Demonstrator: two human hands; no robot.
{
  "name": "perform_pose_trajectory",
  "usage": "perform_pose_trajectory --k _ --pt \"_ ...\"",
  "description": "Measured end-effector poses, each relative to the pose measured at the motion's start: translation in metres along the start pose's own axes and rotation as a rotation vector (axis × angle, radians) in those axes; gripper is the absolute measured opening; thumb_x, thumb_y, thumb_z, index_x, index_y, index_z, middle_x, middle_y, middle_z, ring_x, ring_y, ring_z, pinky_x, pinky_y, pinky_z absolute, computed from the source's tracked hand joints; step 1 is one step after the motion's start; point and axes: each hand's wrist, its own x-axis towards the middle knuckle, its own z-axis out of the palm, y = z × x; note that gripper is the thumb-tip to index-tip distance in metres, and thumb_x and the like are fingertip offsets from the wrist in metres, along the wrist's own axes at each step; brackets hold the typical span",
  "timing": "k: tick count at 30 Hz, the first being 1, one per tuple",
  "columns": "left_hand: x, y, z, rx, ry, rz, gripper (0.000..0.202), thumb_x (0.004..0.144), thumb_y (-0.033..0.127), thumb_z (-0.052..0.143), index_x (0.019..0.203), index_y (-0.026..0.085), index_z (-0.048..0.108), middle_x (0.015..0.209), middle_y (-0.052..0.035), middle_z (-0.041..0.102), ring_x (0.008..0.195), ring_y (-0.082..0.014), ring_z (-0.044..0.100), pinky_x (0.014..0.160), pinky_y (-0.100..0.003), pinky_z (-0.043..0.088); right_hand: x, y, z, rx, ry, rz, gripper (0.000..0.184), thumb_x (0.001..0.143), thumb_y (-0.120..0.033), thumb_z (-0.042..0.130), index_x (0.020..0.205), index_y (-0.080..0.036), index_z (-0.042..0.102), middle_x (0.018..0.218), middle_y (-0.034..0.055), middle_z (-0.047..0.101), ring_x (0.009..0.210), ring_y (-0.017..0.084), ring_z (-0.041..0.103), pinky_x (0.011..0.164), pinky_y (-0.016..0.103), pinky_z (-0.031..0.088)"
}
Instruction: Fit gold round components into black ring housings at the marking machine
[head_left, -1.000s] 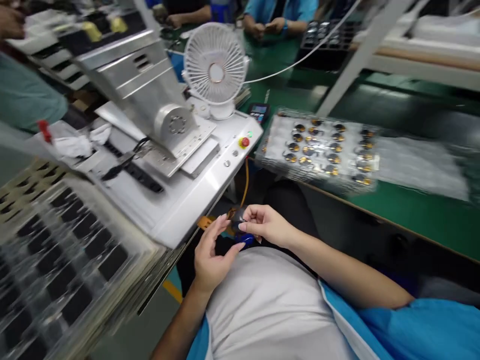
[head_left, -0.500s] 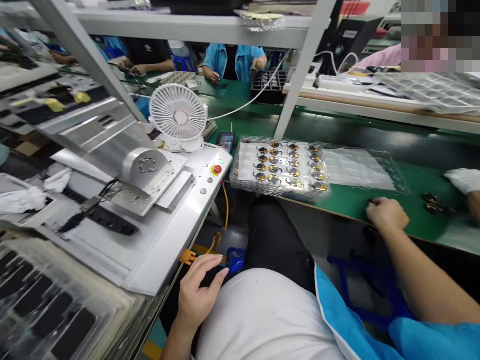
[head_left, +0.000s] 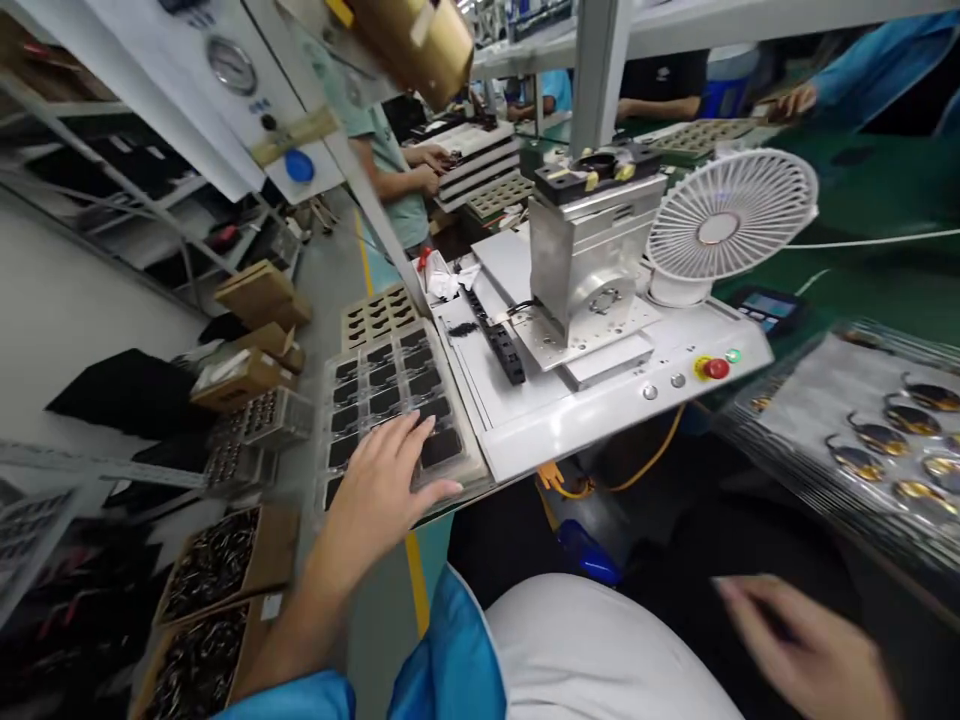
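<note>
I've got the left hand (head_left: pixel 375 505) spread open, fingertips resting on a clear plastic tray (head_left: pixel 390 385) of black-filled cells, not gripping it. That tray sits against the near left corner of a white machine bench (head_left: pixel 622 410), below a steel press (head_left: pixel 581 260). The right hand (head_left: pixel 806 640) is low over dark trousers, too blurred for me to tell whether its fingers are open or closed, or holding anything. Off to the right lies a plastic tray of gold coils (head_left: pixel 870 440), and at lower left are cardboard boxes of dark parts (head_left: pixel 214 600) — just beside the left forearm.
</note>
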Motion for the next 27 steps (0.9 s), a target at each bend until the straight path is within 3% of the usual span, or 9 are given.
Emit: perform_pose_trajectory --k 3,7,11,13,15,17,21,24,27 --pt "-0.003 -0.016 0.001 0.02 -0.122 -0.048 0.067 0.087 0.063 0.068 0.141 0.024 0.062 0.133 -0.0126 0.073 0.121 -0.0349 0.068 0.1 -0.05 0.057 0.022 -0.012 0.065 0.157 -0.248 -0.158 0.039 0.095 -0.055 0.051 0.08 -0.026 0.073 0.081 0.0118 0.074 0.075 0.03 0.072 0.072 0.04 0.057" --pt "0.0 -0.029 -0.016 -0.033 -0.101 -0.035 0.064 0.084 0.065 0.071 0.136 0.027 0.068 0.129 -0.0108 0.075 0.117 -0.0328 0.07 0.095 -0.045 0.06 0.055 0.011 0.122 0.069 -0.446 -0.078 0.03 0.086 -0.047 0.054 0.076 -0.021 0.064 0.074 0.0099 0.071 0.072 0.028 0.07 0.069 0.036 0.051" --pt "0.026 -0.057 -0.065 0.007 -0.04 -0.103 0.071 0.075 0.071 0.076 0.134 0.033 0.07 0.132 -0.0083 0.074 0.119 -0.0344 0.07 0.101 -0.048 0.058 0.063 0.04 0.137 0.076 -0.47 -0.036 0.029 0.085 -0.048 0.052 0.077 -0.022 0.063 0.076 0.0091 0.073 0.077 0.029 0.071 0.073 0.036 0.05" --pt "0.053 -0.082 -0.084 0.078 -0.087 -0.212 0.074 0.073 0.074 0.076 0.134 0.034 0.07 0.137 -0.0068 0.071 0.124 -0.0364 0.067 0.105 -0.051 0.055 0.061 0.046 0.137 0.092 -0.46 -0.025 0.03 0.083 -0.051 0.052 0.077 -0.023 0.062 0.076 0.0089 0.073 0.076 0.029 0.07 0.072 0.037 0.05" --pt "0.089 -0.112 -0.087 0.139 -0.197 -0.33 0.077 0.073 0.074 0.075 0.137 0.03 0.068 0.142 -0.0088 0.068 0.129 -0.0389 0.064 0.108 -0.053 0.052 0.06 0.046 0.136 0.096 -0.43 -0.007 0.032 0.081 -0.053 0.052 0.075 -0.023 0.062 0.073 0.0087 0.072 0.074 0.03 0.069 0.071 0.038 0.05" --pt "0.125 -0.143 -0.075 0.158 -0.311 -0.44 0.078 0.078 0.066 0.076 0.141 0.023 0.064 0.149 -0.0131 0.062 0.134 -0.0399 0.06 0.113 -0.053 0.047 0.059 0.044 0.134 0.104 -0.415 0.004 0.033 0.08 -0.055 0.052 0.072 -0.024 0.061 0.07 0.0085 0.07 0.07 0.03 0.068 0.068 0.038 0.049" --pt "0.179 -0.188 -0.022 0.126 -0.379 -0.468 0.063 0.082 0.044 0.081 0.136 0.016 0.064 0.146 -0.0184 0.062 0.135 -0.039 0.058 0.115 -0.052 0.045 0.058 0.039 0.132 0.142 -0.377 0.017 0.034 0.076 -0.057 0.054 0.067 -0.025 0.059 0.068 0.0088 0.071 0.069 0.031 0.068 0.067 0.039 0.05" --pt "0.196 -0.203 0.018 0.063 -0.437 -0.47 0.043 0.094 0.038 0.07 0.132 0.018 0.063 0.139 -0.0136 0.063 0.122 -0.0296 0.064 0.103 -0.051 0.055 0.058 0.037 0.133 0.185 -0.334 0.045 0.035 0.072 -0.059 0.056 0.065 -0.025 0.06 0.068 0.0088 0.072 0.07 0.032 0.069 0.068 0.039 0.052" --pt "0.201 -0.215 0.044 -0.015 -0.501 -0.473 0.036 0.098 0.037 0.065 0.129 0.018 0.063 0.133 -0.0103 0.064 0.113 -0.0256 0.067 0.094 -0.047 0.059 0.06 0.037 0.134 0.204 -0.328 0.07 0.035 0.071 -0.06 0.056 0.064 -0.026 0.062 0.068 0.0083 0.072 0.07 0.033 0.07 0.068 0.04 0.053"
